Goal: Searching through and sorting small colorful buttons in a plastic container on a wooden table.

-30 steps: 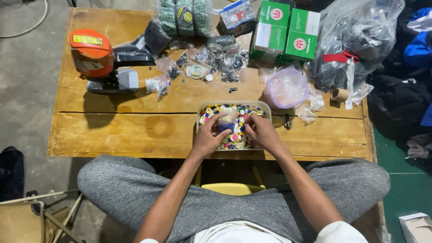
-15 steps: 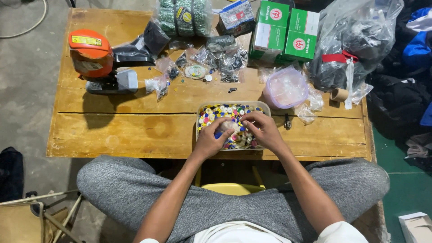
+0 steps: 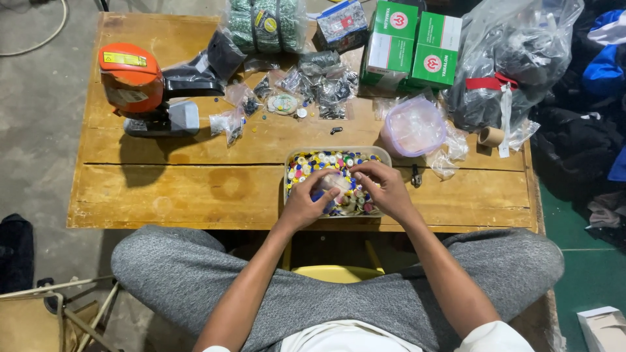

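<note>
Multicoloured buttons fill a clear rectangular tray (image 3: 385,156) at the lower centre of the frame, on the near edge of a wooden table (image 3: 195,189). Both hands work over the tray. The left hand (image 3: 305,203) and the right hand (image 3: 385,189) pinch a small pale, translucent piece (image 3: 336,182) between their fingertips; its exact kind cannot be told. The step in hand appears to be sorting or picking from the tray. The next move likely calls for a fine fingertip grip and a steady tray. To the upper right lies a pale purple bag (image 3: 412,127); beyond it, two green boxes (image 3: 411,45). At the upper left stands an orange-topped press machine (image 3: 140,88).
</note>
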